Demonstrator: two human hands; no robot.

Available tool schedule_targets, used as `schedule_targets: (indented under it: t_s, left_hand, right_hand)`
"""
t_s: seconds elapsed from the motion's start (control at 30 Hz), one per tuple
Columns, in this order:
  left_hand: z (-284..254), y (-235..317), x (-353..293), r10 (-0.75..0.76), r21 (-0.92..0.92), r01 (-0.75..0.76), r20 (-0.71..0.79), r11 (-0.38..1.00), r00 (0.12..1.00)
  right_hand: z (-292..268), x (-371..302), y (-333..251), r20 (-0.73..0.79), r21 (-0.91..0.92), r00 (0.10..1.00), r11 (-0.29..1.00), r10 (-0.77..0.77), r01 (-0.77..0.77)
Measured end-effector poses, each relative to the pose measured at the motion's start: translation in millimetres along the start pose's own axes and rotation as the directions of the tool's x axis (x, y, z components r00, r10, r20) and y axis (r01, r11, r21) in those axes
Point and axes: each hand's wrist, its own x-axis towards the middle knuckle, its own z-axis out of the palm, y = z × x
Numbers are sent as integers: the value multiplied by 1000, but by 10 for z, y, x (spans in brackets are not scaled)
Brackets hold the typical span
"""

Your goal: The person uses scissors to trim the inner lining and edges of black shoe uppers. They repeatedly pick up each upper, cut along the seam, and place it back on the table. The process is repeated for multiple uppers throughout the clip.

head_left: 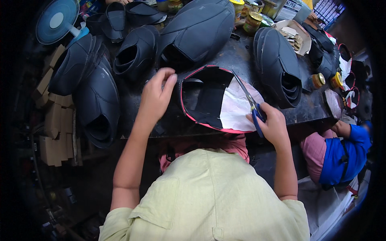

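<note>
In front of me on the table lies a black shoe upper, turned with its hollow side up. Red trim runs along its edge, and a white lining piece covers its right part. My right hand grips scissors by their blue handles. The blades slant up and left above the white lining, slightly parted. Just left of the upper's edge is my left hand, its fingers curled and the thumb close to the index finger. What it pinches, if anything, is too small to make out.
Stacked black uppers stand along the far side, with more at left and right. Jars and a box of small pieces sit behind. A fan is far left; a person in blue sits right.
</note>
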Motion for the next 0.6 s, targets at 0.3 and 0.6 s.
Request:
schedule_targets:
  t_s: [0.3, 0.6]
  left_hand:
    - [500, -118, -57, -461, -929, 366, 306, 45, 833]
    - [500, 155, 173, -480, -940, 340, 305, -14, 822]
  right_hand:
    - [77, -298, -34, 169, 101, 982, 993, -80, 64]
    - [-77, -696, -45, 390, 636, 866, 771, -312, -9]
